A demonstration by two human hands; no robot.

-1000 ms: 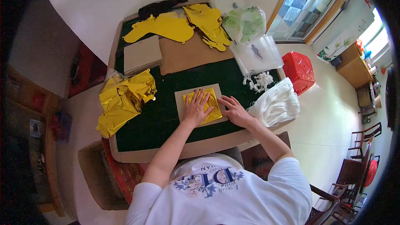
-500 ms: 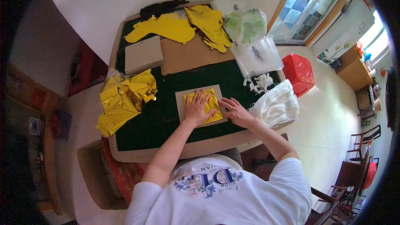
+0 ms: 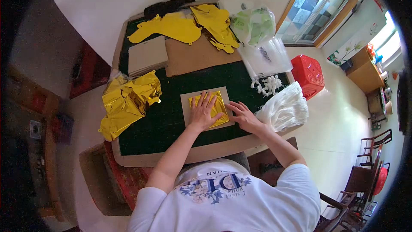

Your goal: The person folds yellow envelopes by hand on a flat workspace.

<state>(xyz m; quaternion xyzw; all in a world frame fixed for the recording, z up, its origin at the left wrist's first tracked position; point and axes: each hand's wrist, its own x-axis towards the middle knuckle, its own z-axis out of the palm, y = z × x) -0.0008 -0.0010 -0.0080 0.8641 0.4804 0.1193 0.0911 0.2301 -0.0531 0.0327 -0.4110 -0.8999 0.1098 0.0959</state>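
Observation:
A folded gold foil piece (image 3: 220, 106) lies on a grey cardboard square (image 3: 185, 103) near the front of the green table top (image 3: 171, 139). My left hand (image 3: 203, 112) rests flat on the foil with its fingers spread. At the right edge of the cardboard, my right hand (image 3: 243, 116) lies with fingers stretched out, the fingertips beside the foil. Neither hand is closed round anything.
Crumpled gold foil (image 3: 131, 103) lies at the left, near a cardboard stack (image 3: 148, 56). More gold foil (image 3: 167, 28), clear bags (image 3: 266, 58), white ties (image 3: 268, 86) and white strands (image 3: 285, 108) lie farther back and right. A red stool (image 3: 307, 76) stands beyond the table.

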